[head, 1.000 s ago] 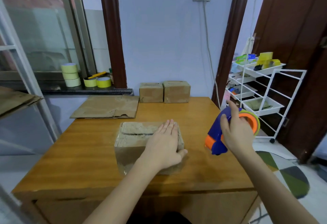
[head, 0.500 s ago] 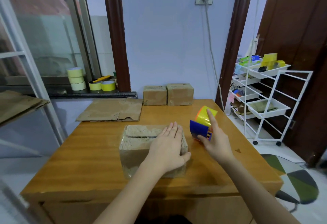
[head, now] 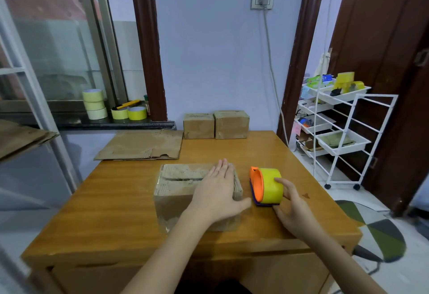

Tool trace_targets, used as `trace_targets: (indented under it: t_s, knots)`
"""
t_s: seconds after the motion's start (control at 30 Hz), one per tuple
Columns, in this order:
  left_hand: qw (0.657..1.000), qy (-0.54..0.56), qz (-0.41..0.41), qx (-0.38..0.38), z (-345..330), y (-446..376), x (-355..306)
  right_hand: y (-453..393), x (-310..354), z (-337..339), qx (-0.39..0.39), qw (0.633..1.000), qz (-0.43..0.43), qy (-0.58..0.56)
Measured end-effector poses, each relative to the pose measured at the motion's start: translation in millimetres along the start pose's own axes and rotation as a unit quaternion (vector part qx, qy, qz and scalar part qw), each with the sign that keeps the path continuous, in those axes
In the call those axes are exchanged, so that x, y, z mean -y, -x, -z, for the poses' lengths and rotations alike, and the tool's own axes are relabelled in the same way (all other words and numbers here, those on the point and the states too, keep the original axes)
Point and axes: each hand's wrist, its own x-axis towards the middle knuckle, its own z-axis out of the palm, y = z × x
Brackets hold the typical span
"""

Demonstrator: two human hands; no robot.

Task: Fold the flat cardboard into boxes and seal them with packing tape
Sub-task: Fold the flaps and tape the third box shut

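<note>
A folded cardboard box (head: pixel 178 184) stands in the middle of the wooden table (head: pixel 116 212), its top flaps closed with a seam showing. My left hand (head: pixel 218 191) presses flat on the right part of its top, fingers straight. Just right of the box a tape dispenser (head: pixel 267 187), orange and blue with a yellow tape roll, rests on the table. My right hand (head: pixel 290 203) holds it from the right, index finger on the roll and thumb at its base.
Flat cardboard sheets (head: pixel 141 146) lie at the table's back left. Two sealed boxes (head: pixel 216 125) stand against the wall. Spare tape rolls (head: pixel 95 104) sit on the windowsill. A white wire cart (head: pixel 343 131) stands to the right, and more cardboard (head: pixel 21 135) on a shelf to the left.
My right hand brought the tape dispenser down from the air at the right and set it on the table beside the box. My left hand stayed flat on the box.
</note>
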Motion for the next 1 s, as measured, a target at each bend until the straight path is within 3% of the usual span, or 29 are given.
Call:
trace_targets:
  t_s: [0.13,0.23,0.33,0.4,0.47,0.6,0.77,0.9,1.0]
  knots:
    - [0.994,0.103,0.03,0.012,9.5,1.7,1.6,9.6,1.9,2.5,0.005,1.0,-0.007,-0.024]
    - [0.983,0.179,0.034,0.018,12.7,2.8,3.5,8.4,11.8,9.7,-0.058,0.998,-0.004,0.008]
    - [0.911,0.405,0.078,-0.023,23.2,4.7,8.5,1.4,37.6,20.0,-0.17,0.985,-0.014,0.01]
    - [0.849,0.509,0.103,-0.095,32.4,9.4,13.9,-7.1,62.8,23.4,-0.176,0.984,-0.001,0.006]
    - [0.832,0.512,0.118,-0.174,37.9,16.5,24.0,-16.1,89.1,21.4,-0.15,0.988,0.029,0.011]
    - [0.848,0.432,0.167,-0.259,39.3,29.9,52.8,-31.7,139.2,4.3,-0.074,0.994,0.084,0.001]
    - [0.871,0.328,0.275,-0.239,35.8,37.6,84.0,-44.9,174.3,-29.0,0.097,0.982,0.084,0.139]
    - [0.85,0.379,0.307,-0.199,27.8,46.2,93.8,-41.9,170.3,-48.6,0.154,0.95,0.063,0.265]
    - [0.812,0.443,0.329,-0.192,23.7,47.0,100.4,-43.8,166.1,-49.0,0.185,0.94,0.059,0.28]
